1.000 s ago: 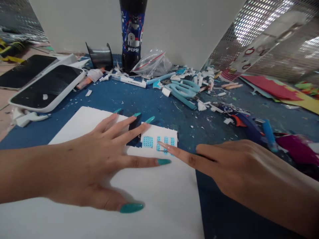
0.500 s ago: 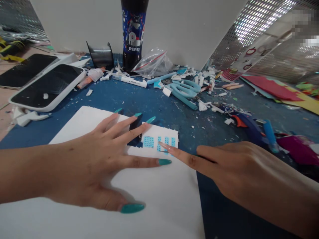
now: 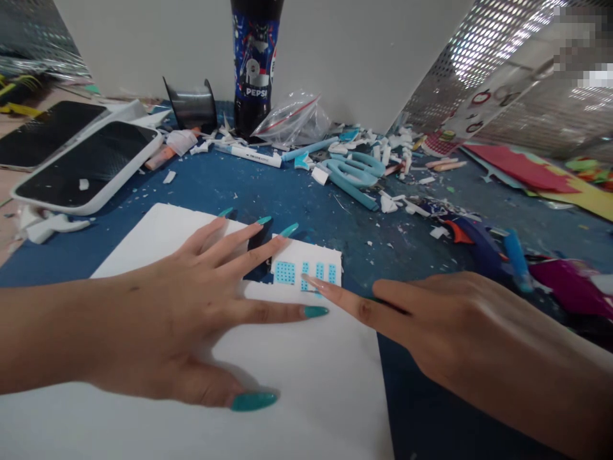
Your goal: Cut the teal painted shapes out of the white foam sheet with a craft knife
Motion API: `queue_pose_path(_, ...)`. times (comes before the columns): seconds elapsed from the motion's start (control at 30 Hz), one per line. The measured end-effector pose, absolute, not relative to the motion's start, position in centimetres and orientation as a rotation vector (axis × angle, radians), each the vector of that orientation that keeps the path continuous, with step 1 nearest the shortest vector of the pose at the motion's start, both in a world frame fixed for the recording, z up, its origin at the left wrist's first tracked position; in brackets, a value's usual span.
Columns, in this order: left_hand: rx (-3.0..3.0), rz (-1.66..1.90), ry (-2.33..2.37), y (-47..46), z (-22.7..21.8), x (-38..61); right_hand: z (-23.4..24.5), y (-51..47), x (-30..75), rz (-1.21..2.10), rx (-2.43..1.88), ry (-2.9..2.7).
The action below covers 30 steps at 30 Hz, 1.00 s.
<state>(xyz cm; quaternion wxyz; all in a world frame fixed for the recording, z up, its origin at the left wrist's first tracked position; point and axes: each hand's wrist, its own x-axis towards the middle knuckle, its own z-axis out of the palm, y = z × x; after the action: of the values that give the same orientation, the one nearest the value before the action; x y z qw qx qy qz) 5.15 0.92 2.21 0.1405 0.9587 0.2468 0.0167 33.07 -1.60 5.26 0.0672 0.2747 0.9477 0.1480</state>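
Observation:
My left hand [image 3: 191, 313] lies flat with spread fingers on a large white sheet [image 3: 306, 383], its teal nails pointing right and away. Beyond a cut-out gap, the sheet has a corner section with a dotted blue square [image 3: 285, 273] and several dotted blue strips [image 3: 319, 273]. Over those strips reaches my right hand [image 3: 445, 326], index finger stretched out and the other fingers curled under. A thin dark line, perhaps a blade, shows beneath that fingertip. Whatever the curled fingers grip is hidden, apart from a bit of green.
Two phones [image 3: 89, 166] lie at left. Behind stand a Pepsi bottle [image 3: 256, 64] and a black spool [image 3: 190, 105], near a clear plastic bag [image 3: 294, 121]. Blue scissors [image 3: 354, 169], a white marker [image 3: 249, 154] and white scraps litter the blue mat [image 3: 211, 182]. Coloured sheets [image 3: 527, 169] lie right.
My right hand has shifted very slightly left, its fingertip still over the blue strips. My left hand stays flat in place. The view has moved a little.

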Motion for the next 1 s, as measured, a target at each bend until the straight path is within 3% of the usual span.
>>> queue_pose_path(1.0, 2.840, 0.012, 0.687, 0.9, 2.0, 5.1, 6.4, -1.5, 31.8, 0.513, 0.726, 2.754)
